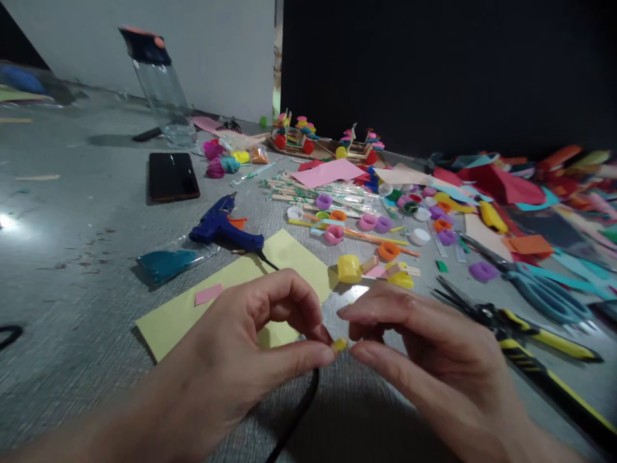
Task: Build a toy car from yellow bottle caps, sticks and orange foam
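Observation:
My left hand (270,328) pinches a small yellow piece (340,344) between thumb and fingertips. Close by on the right, my right hand (424,354) has its fingers curved, the index raised off the thumb and nothing visible between them. Its thumb tip is just beside the yellow piece. Below and behind my left hand lies a pale yellow paper sheet (180,321) with a pink paper strip (209,294) on it. Beyond my hands, a yellow bottle cap (349,268) stands by small wooden pieces and another yellow cap (400,275).
A blue hot glue gun (224,226) lies behind the paper, its black cord running under my left hand. Pliers (525,334) and scissors (544,289) lie at right. Further back are a phone (172,176), a water bottle (166,96), many caps, sticks and two small model cars (295,138).

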Demonstrator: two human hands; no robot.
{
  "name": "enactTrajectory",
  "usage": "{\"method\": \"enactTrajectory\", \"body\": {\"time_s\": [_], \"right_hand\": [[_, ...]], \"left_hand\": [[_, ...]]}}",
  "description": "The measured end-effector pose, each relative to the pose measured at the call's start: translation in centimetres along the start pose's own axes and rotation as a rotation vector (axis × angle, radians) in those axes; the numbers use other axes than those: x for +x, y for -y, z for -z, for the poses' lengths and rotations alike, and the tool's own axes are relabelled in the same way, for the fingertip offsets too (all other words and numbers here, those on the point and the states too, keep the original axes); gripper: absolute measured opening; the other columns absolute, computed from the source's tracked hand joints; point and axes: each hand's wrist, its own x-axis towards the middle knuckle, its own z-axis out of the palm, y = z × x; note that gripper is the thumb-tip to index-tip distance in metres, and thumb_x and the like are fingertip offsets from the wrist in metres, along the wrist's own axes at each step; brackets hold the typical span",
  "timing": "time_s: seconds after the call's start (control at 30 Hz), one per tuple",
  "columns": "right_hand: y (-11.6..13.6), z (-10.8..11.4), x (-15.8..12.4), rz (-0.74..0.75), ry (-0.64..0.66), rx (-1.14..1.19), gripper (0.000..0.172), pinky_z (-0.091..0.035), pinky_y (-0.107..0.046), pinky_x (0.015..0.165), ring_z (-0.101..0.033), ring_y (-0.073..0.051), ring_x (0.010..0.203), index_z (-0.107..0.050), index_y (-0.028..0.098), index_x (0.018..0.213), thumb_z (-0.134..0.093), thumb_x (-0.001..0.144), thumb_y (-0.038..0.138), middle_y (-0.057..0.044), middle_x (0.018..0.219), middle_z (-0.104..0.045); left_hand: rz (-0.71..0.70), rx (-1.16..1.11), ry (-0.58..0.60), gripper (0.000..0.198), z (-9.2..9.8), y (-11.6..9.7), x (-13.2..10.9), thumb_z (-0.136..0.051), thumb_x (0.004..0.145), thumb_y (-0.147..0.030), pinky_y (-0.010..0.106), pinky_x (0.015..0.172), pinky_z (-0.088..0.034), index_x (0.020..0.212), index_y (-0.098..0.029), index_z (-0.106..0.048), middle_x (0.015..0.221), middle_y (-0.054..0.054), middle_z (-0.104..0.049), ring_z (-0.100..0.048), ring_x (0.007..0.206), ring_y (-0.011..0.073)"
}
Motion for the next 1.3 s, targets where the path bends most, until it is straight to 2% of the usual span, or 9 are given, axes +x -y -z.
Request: {"method": "enactTrajectory", "body": {"time_s": [0.1, 0.27, 0.5, 0.67, 0.77, 0.87, 0.97, 1.03, 1.3], "right_hand": [[-0.3, 0.0, -0.1, -0.068, -0.041, -0.001, 0.012, -0.051, -0.021, 0.069, -0.066, -0.011, 0.082, -0.07, 0.031, 0.105, -0.067, 0.097, 0.023, 0.005, 0.09, -0.071], [-0.6, -0.2, 0.3, -0.111, -0.033, 0.073, 0.007, -0.049, -0.022, 0.07, -0.065, -0.011, 0.079, -0.073, 0.026, 0.096, -0.066, 0.096, 0.023, 0.004, 0.086, -0.072], [-0.5, 0.5, 1.0, -0.147, -0.063, 0.203, 0.01, -0.047, -0.023, 0.065, -0.061, -0.012, 0.074, -0.074, 0.02, 0.091, -0.065, 0.094, 0.022, 0.0, 0.083, -0.072], [0.0, 1.5, 1.0, -0.131, -0.107, 0.238, 0.015, -0.041, -0.023, 0.055, -0.053, -0.011, 0.064, -0.072, 0.018, 0.086, -0.064, 0.095, 0.026, 0.0, 0.073, -0.063], [0.0, 1.5, 0.4, -0.033, -0.113, 0.158, 0.008, -0.045, -0.025, 0.061, -0.055, -0.013, 0.068, -0.07, 0.02, 0.1, -0.067, 0.094, 0.024, 0.002, 0.077, -0.062], [0.0, 1.3, -0.4, 0.144, -0.102, -0.002, 0.046, -0.052, -0.033, 0.083, -0.06, -0.019, 0.097, -0.056, 0.023, 0.13, -0.077, 0.089, 0.028, -0.005, 0.113, -0.064], [0.3, 1.2, -0.9, 0.292, -0.08, -0.095, 0.069, -0.045, -0.042, 0.107, -0.048, -0.024, 0.132, -0.042, 0.026, 0.143, -0.081, 0.086, 0.033, -0.01, 0.141, -0.05], [0.5, 1.3, -1.0, 0.344, -0.087, -0.116, 0.068, -0.042, -0.043, 0.111, -0.045, -0.024, 0.136, -0.042, 0.028, 0.143, -0.08, 0.087, 0.032, -0.009, 0.142, -0.049], [0.8, 1.7, -1.0, 0.451, -0.196, -0.091, 0.051, -0.049, -0.041, 0.104, -0.054, -0.023, 0.126, -0.052, 0.024, 0.133, -0.078, 0.089, 0.025, -0.009, 0.131, -0.057]], "left_hand": [[0.114, -0.151, 0.04, 0.014, 0.2, -0.6, 0.3, -0.083, 0.08, -0.027, 0.019, 0.073, -0.05, 0.083, -0.026, -0.07, 0.081, -0.007, -0.074, -0.068, 0.078, 0.0099], [0.201, -0.336, 0.037, 0.019, 0.2, -1.0, 0.8, -0.087, 0.075, -0.022, 0.019, 0.073, -0.049, 0.085, -0.023, -0.071, 0.08, -0.004, -0.077, -0.07, 0.077, 0.0101], [0.216, -0.389, -0.084, 0.023, -0.2, -2.2, 0.9, -0.091, 0.069, -0.021, 0.018, 0.069, -0.049, 0.085, -0.018, -0.076, 0.077, 0.0, -0.076, -0.067, 0.072, 0.01], [0.243, -0.444, -0.187, 0.025, -0.6, -3.8, 0.3, -0.09, 0.069, -0.015, 0.019, 0.071, -0.051, 0.088, -0.017, -0.074, 0.08, 0.002, -0.077, -0.069, 0.074, 0.0109], [0.264, -0.539, -0.188, 0.028, -1.3, -4.6, -0.2, -0.089, 0.072, -0.014, 0.019, 0.069, -0.051, 0.092, -0.018, -0.069, 0.079, 0.003, -0.077, -0.067, 0.071, 0.0104], [0.266, -0.593, -0.213, 0.032, -2.6, -5.3, -0.7, -0.085, 0.075, -0.011, 0.018, 0.069, -0.052, 0.1, -0.019, -0.067, 0.08, 0.002, -0.076, -0.067, 0.07, 0.0098], [0.236, -0.587, -0.186, 0.029, -4.0, -5.9, -1.1, -0.082, 0.078, -0.01, 0.017, 0.072, -0.051, 0.102, -0.018, -0.068, 0.081, 0.002, -0.074, -0.066, 0.074, 0.0091], [0.222, -0.57, -0.154, 0.026, -4.8, -6.3, -1.3, -0.081, 0.08, -0.011, 0.017, 0.075, -0.051, 0.103, -0.017, -0.068, 0.082, 0.002, -0.073, -0.065, 0.075, 0.0088], [0.177, -0.556, -0.096, 0.023, -6.1, -6.9, -1.7, -0.079, 0.082, -0.014, 0.019, 0.073, -0.051, 0.103, -0.017, -0.071, 0.084, 0.002, -0.07, -0.063, 0.08, 0.0105]]}}
